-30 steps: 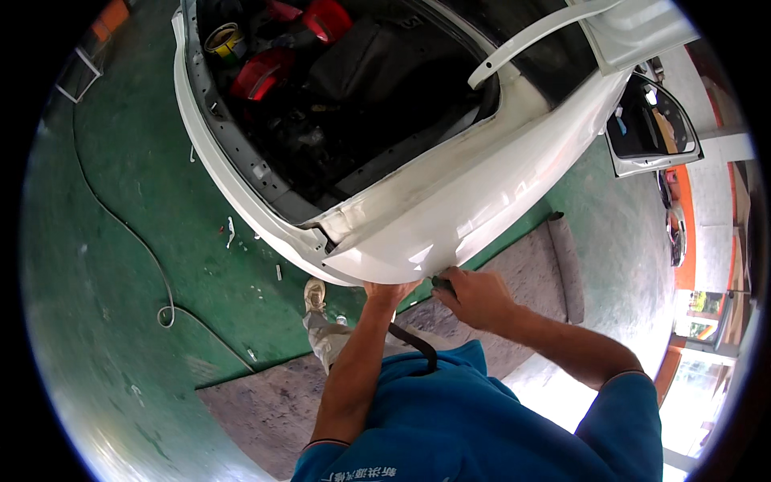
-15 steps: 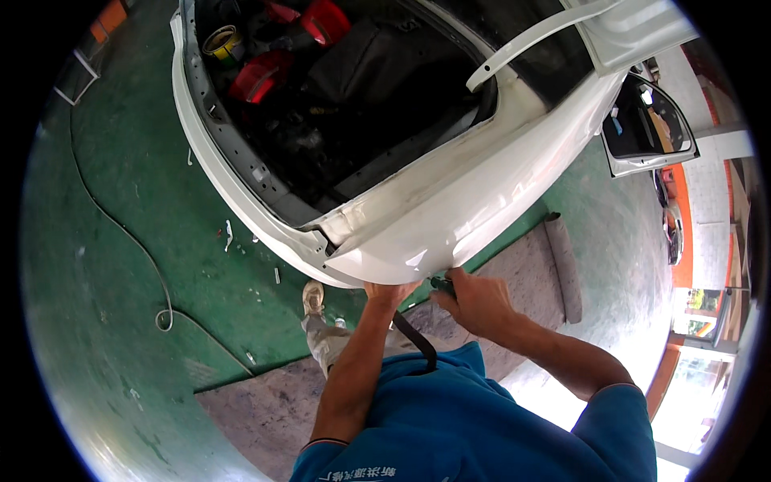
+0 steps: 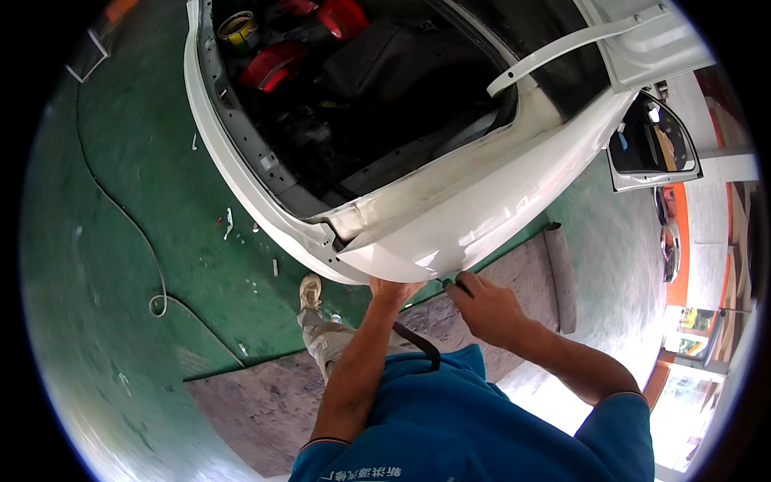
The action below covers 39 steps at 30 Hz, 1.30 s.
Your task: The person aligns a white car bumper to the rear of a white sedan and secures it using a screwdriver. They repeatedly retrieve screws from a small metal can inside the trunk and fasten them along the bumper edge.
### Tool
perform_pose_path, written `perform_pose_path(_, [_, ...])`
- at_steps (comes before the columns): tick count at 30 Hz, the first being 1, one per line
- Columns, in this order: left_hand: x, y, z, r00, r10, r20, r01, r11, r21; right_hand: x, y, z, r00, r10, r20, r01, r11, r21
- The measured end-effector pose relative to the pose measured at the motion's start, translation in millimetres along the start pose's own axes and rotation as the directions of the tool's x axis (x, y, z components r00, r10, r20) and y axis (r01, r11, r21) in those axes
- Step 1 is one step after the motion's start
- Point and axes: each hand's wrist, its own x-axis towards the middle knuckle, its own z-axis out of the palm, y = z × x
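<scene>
My left hand (image 3: 393,289) is at the lower edge of the white car's rear panel (image 3: 466,209), with its fingers hidden under that edge. Just right of it, my right hand (image 3: 480,305) is closed around a small dark-green tool (image 3: 448,285), pointing toward the underside of the panel edge. A dark strap or hose (image 3: 422,341) hangs below my left hand. Above the panel, the open trunk (image 3: 377,112) holds red parts (image 3: 273,68), a yellow can (image 3: 238,32) and a dark bag or cover.
A grey mat (image 3: 257,410) with a rolled end lies on the green floor under me. A cable (image 3: 161,273) snakes at the left, near small scattered debris. A detached door (image 3: 654,140) stands at the right along the wall, beside other parts. My foot (image 3: 310,291) is by the bumper.
The car has shifted slightly right in the view. My right hand has moved slightly right and down with the tool, a little away from the panel edge. My left hand stays at the edge.
</scene>
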Motion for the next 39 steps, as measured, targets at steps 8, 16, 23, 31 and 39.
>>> perform_pose_path(8, [-6.4,-6.7,17.9,0.998,-0.053,0.035,0.054,0.998,-0.027,7.2,0.2,4.3,0.925,0.339,0.173,-0.367,0.914,0.175])
perform_pose_path(16, [-7.5,-3.9,11.5,0.991,-0.084,0.106,0.086,0.996,-0.017,16.2,8.9,-9.1,0.857,0.319,0.405,-0.426,0.881,0.208])
perform_pose_path(23, [0.2,-0.4,6.6,0.995,-0.066,0.073,0.066,0.998,0.003,1.8,11.5,-0.6,0.979,0.163,0.121,-0.18,0.972,0.153])
perform_pose_path(31, [2.4,4.7,2.0,0.993,-0.059,0.104,0.06,0.998,-0.003,13.9,19.2,6.9,0.756,0.502,0.42,-0.651,0.641,0.406])
perform_pose_path(39, [-2.4,2.0,5.3,0.996,-0.042,0.078,0.04,0.999,0.026,-1.0,9.5,8.0,0.989,-0.058,0.136,0.065,0.997,-0.047])
